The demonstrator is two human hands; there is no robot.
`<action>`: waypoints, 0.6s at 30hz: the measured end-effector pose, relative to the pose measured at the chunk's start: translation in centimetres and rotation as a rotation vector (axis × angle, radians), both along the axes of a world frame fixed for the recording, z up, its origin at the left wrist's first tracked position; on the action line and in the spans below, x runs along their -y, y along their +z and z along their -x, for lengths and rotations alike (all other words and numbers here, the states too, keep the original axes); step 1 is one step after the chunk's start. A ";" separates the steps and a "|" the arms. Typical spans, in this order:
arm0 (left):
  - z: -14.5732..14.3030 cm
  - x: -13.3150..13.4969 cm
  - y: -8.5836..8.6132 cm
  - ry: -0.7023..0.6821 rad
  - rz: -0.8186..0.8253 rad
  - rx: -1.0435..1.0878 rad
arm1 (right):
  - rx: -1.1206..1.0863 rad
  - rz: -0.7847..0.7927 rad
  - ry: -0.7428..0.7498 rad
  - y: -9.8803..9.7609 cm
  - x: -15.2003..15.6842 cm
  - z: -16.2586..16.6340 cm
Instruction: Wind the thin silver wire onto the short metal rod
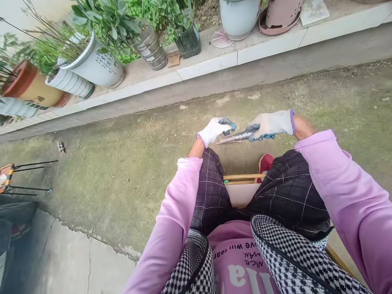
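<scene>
Both my hands wear white work gloves with blue-grey coated fingers and purple cuffs. My right hand [267, 125] is closed around one end of a slim stick-like piece [240, 136]. Shiny silver wrapping covers its middle, while the bare, pale brownish tip points left. Just above that tip is my left hand [218, 130], its fingers curled in toward the thumb. Whatever may be pinched there is too small to make out. Both hands are in front of my knees, over the ground.
I sit on a low seat with a wooden frame [243, 177]. Ahead runs a tiled ledge [208, 65] with several potted plants, including a white pot [104, 65]. A folding stool [7, 177] and part of another person [18, 220] are at the left. A small dark scrap [61, 147] lies on the ground.
</scene>
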State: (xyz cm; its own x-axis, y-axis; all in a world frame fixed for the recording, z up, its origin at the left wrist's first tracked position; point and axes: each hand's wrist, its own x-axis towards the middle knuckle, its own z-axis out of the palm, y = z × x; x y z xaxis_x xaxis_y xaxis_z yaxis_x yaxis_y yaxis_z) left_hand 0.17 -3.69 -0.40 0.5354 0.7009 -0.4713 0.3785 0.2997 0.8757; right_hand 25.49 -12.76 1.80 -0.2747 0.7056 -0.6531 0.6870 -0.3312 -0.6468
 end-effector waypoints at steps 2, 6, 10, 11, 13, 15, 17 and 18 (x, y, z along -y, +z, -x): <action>0.1 0.5 0.5 -0.057 0.021 -0.037 | 0.231 -0.055 0.060 0.1 -0.1 1.2; -0.3 1.0 0.4 -0.133 0.058 0.004 | 0.428 -0.232 0.006 1.1 -0.9 2.0; -0.7 1.0 -0.6 -0.108 0.105 0.122 | 0.322 -0.276 -0.271 2.1 -0.8 1.7; -0.7 1.0 -0.7 -0.109 0.116 0.142 | 0.204 -0.278 -0.377 2.2 -0.6 1.6; -0.5 0.9 -0.9 -0.130 0.120 0.169 | -0.102 -0.300 -0.571 2.0 0.3 1.4; -0.1 0.7 -0.9 -0.155 0.089 0.174 | -0.362 -0.311 -0.651 1.6 1.4 1.0; 0.3 0.6 -0.8 -0.153 0.026 0.155 | -0.497 -0.274 -0.587 1.1 2.8 0.6; 0.6 0.5 -0.7 -0.147 -0.001 0.135 | -0.511 -0.227 -0.515 0.8 3.4 0.5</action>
